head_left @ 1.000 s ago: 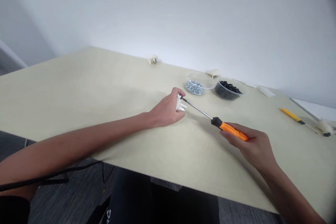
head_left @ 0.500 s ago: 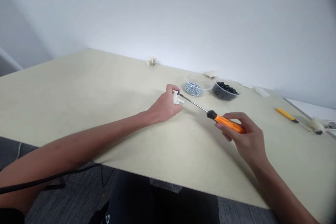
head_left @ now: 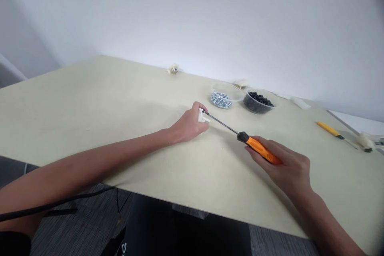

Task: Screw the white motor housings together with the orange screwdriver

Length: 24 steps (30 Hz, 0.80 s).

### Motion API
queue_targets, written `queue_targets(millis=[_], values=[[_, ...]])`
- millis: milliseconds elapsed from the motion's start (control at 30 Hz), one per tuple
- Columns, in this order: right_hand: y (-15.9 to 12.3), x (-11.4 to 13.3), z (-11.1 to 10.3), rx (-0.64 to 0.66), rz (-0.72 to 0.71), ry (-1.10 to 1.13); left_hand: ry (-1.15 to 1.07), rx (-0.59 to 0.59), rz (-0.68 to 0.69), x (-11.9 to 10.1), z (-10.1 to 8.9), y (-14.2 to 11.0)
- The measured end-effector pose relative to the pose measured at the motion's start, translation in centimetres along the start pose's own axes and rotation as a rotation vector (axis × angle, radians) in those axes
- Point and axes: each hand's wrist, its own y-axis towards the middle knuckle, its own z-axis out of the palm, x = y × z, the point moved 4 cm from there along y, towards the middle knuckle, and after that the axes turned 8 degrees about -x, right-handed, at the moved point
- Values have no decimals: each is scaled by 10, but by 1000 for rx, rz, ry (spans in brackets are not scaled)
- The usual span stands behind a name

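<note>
Near the middle of the table point(head_left: 120, 108), my left hand point(head_left: 189, 125) grips a small white plastic part point(head_left: 201, 117), mostly hidden by the fingers. My right hand point(head_left: 289, 168) is wrapped round the orange and black handle of a screwdriver point(head_left: 259, 149). Its metal shaft slants up and to the left, and the tip meets a small black piece point(head_left: 205, 111) at the upper edge of the white part. Whether a screw sits there is too small to tell.
Behind the hands stand a clear tub of silvery screws point(head_left: 221, 100) and another of black pieces point(head_left: 258, 102). A yellow-handled screwdriver point(head_left: 329, 129) lies at right beside a whitish part point(head_left: 364, 141). More whitish parts point(head_left: 173, 69) rest along the wall. A black cable point(head_left: 60, 204) hangs at the front left.
My right hand has shifted slightly down and right and closed more fully round the screwdriver handle. My left hand, with the white part, is a little lower.
</note>
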Motion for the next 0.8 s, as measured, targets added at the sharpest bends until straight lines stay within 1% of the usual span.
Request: queue_targets(millis=[100, 267, 333, 433, 567, 667, 800], values=[[-1, -9, 2, 51, 111, 110, 23, 1, 33, 1, 2, -2], [-5, -18, 5, 145, 466, 255, 51, -18, 99, -4, 2, -7], [-4, -18, 5, 170, 560, 282, 61, -25, 114, -5, 2, -8], [-3, -17, 6, 229, 636, 311, 92, -23, 109, -4, 2, -8], [-5, -20, 9, 302, 756, 354, 130, -26, 161, -5, 2, -8], [-7, -19, 12, 351, 866, 461, 174, -34, 199, -8, 1, -8], [-9, -15, 16, 385, 989, 633, 220, -51, 246, -11, -1, -8]])
